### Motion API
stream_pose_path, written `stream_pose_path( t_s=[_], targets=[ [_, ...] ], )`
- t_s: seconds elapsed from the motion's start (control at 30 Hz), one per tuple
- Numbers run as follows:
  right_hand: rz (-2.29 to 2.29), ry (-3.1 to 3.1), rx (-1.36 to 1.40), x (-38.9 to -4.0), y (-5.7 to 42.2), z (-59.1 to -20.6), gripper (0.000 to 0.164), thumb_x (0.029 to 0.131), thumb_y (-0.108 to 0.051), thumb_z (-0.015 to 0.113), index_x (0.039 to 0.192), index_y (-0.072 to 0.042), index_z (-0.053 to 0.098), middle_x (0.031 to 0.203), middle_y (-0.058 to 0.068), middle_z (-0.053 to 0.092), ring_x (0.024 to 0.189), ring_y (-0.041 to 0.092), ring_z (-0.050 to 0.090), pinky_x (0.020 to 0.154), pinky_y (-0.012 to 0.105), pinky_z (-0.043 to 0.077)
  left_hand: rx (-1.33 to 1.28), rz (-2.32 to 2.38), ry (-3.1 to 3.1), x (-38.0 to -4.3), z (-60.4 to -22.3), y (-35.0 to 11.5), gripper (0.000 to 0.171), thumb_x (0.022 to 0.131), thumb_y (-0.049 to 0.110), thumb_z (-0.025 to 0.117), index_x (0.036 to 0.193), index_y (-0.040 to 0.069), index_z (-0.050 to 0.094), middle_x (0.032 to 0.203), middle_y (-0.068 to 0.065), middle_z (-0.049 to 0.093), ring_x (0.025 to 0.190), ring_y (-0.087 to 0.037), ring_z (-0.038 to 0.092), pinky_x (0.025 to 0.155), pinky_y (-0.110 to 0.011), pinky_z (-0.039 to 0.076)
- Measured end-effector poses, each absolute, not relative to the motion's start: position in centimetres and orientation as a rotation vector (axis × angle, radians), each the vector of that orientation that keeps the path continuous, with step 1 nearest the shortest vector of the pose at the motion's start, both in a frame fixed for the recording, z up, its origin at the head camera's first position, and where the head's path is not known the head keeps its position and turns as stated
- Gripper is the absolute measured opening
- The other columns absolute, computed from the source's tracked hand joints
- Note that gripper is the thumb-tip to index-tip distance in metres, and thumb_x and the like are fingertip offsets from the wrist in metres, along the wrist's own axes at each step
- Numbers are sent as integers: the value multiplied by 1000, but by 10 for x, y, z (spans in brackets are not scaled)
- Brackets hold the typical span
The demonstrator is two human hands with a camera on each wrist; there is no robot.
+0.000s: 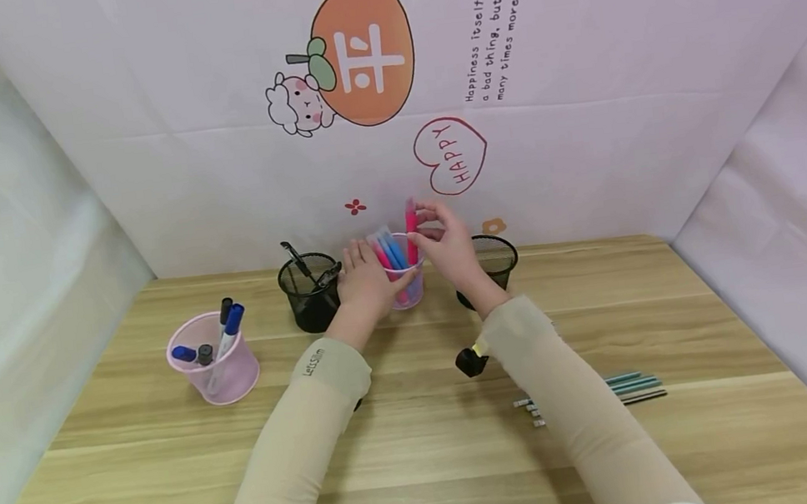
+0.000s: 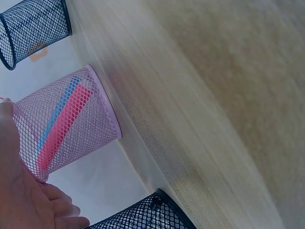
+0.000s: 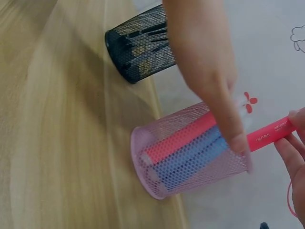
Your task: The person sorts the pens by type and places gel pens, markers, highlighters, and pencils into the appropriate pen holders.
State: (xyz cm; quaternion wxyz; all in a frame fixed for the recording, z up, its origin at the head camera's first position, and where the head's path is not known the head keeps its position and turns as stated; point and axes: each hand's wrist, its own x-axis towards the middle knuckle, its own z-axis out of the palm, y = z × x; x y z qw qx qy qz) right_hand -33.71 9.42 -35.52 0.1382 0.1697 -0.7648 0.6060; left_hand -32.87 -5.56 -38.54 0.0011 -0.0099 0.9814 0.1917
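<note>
R sleeve [image 1: 582, 415], R hand [image 1: 454, 256] w/ pink pen [image 1: 411, 222] btwn fingertips [image 3: 287, 153].

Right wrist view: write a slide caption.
Right hand pinches pink pen at the pink cup the left hand touches.

1. Toward the back of the wooden table [image 1: 430, 467] I see a black mesh cup [image 1: 499, 259].
2. Left of that cup, I find another black cup [image 1: 312, 309] holding pens [image 1: 295, 259].
3. Far left of it, nearer me: a pink cup [image 1: 235, 375] with capped markers [image 1: 234, 319].
4. In front and rightward, I spot pencils [image 1: 639, 382].
5. Behind it, I see white cloth [image 1: 589, 162].
</note>
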Motion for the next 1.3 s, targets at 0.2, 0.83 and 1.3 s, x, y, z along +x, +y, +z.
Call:
stream_pose_path(
  t_s=[0.2, 0.83, 1.3],
  targets=[
    [1617, -2286, 427, -337, 92, -361, 41, 93, 3, 73, 132, 0, 61, 112, 22, 67, 102, 38, 71, 91, 43, 58, -26, 618, 3077, -328, -384, -55, 117, 91, 75, 55, 162, -4, 5, 169, -24, 7, 155, -39, 8, 121, -53, 23],
    [1416, -2471, 480, -328, 91, -359, 22, 99, -4, 67, 120, 1, 69, 113, 17, 71, 102, 30, 69, 90, 40, 57, 41, 1045, 2950, -325, -378, -62, 115, 90, 61, 70, 161, -6, 8, 168, -26, 11, 152, -42, 21, 119, -55, 27],
    [1357, -2540, 524, -326, 94, -356, 25, 102, -10, 64, 125, -1, 69, 119, 14, 71, 109, 29, 67, 96, 41, 55, 113, 1215, 2961, -323, -367, -58, 121, 88, 43, 81, 162, -4, -3, 169, -23, -3, 155, -39, 7, 119, -54, 26]
  ],
)
